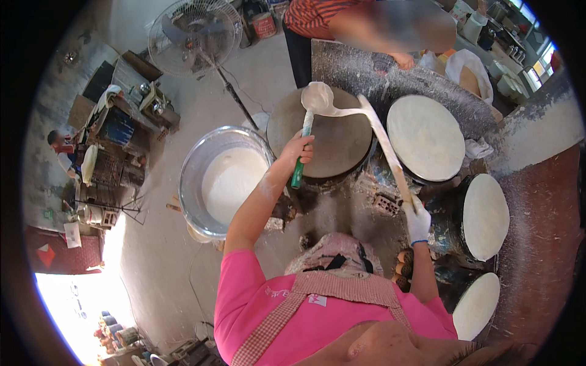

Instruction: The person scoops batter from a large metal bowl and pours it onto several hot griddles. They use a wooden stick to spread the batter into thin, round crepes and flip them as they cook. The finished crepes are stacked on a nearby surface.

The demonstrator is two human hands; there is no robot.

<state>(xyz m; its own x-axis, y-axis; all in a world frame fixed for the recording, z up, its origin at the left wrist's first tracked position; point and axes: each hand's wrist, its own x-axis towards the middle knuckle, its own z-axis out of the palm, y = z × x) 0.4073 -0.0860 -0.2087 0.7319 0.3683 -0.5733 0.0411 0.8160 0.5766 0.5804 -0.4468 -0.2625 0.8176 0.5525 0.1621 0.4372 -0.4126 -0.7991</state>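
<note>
Ladle (317,97) above dark griddle (339,152), fan (194,39) beyond.
Left hand (297,149) clenches the green handle (297,175), gloved right hand (417,221) grasps a long stick (389,147); metal pot (192,175) holds white liquid (235,180).

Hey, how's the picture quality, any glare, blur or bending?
Head view: glare whites out the opening at lower left; same view, a smeared blur covers part of the co-worker at top; same view, edges bend toward the black rim; same view, left hand and ladle fairly clear.
</note>
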